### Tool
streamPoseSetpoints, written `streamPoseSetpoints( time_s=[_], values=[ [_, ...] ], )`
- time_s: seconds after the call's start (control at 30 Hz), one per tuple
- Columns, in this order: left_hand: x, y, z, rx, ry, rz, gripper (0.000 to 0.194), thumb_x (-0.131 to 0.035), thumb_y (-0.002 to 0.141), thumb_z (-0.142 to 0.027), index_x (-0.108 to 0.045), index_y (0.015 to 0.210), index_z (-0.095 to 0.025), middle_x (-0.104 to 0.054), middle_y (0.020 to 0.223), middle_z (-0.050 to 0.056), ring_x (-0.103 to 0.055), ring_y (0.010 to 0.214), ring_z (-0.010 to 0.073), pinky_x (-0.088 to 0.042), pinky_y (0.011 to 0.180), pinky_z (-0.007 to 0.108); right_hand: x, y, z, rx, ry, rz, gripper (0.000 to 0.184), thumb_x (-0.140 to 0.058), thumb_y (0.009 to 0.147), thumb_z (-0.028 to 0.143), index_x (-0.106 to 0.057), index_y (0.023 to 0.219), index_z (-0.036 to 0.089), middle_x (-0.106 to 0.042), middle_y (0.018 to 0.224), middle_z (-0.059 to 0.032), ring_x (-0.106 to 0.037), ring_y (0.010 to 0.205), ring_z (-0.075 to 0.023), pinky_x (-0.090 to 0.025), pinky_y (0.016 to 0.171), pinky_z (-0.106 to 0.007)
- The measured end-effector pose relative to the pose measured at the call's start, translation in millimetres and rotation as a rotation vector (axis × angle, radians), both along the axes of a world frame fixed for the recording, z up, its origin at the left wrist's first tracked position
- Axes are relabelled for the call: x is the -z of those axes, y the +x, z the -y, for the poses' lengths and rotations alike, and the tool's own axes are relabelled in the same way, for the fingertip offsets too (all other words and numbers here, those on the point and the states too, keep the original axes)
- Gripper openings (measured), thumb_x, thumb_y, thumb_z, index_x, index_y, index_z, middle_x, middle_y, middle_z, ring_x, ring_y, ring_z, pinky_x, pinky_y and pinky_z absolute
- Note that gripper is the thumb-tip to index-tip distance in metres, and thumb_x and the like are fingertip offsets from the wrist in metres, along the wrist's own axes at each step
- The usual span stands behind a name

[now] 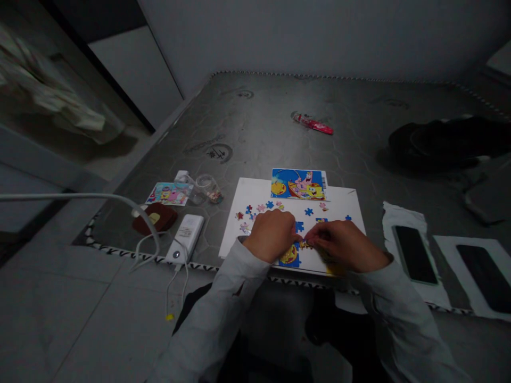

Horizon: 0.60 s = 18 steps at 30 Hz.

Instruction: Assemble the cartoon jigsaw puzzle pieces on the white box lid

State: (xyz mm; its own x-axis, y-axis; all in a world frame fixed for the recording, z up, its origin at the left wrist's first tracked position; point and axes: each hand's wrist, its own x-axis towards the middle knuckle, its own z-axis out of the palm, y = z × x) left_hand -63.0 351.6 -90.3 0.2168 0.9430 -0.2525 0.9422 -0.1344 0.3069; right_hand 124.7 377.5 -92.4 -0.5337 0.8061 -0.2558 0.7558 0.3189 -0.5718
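My right hand [345, 242] pinches a small yellowish jigsaw puzzle piece [305, 245] between thumb and fingertips. Curled just left of it, my left hand [274, 234] has its fingertips close to the same spot; what they hold, if anything, is hidden. Below the hands lies a partly joined puzzle section [289, 257], blue with a yellow round shape. Loose pieces, such as a blue piece [308, 211], are scattered on a white board [246, 190]. A cartoon picture card [298, 184] rests at the board's far edge.
Left of the board are a white power bank [186, 238] with cables, a brown pouch [155, 218] and a second cartoon card [169, 193]. Two phones, a nearer one [415, 254] and a farther-right one [487, 275], lie on the right. A red packet [312, 123] lies behind.
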Motion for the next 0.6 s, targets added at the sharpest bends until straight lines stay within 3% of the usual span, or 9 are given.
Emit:
streamPoseSetpoints(
  time_s=[0.6],
  values=[
    [-3.0,0.7,-0.4,-0.011,-0.015,-0.022,0.032,-0.064,0.083,-0.049,-0.07,0.091,-0.019,-0.071,0.093,0.01,-0.066,0.09,0.0259,-0.05,0.074,0.035,-1.3,-8.3,6.6,0.048,0.145,0.12,0.013,-0.062,0.081,0.02,-0.073,0.085,0.026,-0.073,0.079,0.0022,-0.066,0.071,-0.0147,-0.042,0.059,-0.024]
  ],
)
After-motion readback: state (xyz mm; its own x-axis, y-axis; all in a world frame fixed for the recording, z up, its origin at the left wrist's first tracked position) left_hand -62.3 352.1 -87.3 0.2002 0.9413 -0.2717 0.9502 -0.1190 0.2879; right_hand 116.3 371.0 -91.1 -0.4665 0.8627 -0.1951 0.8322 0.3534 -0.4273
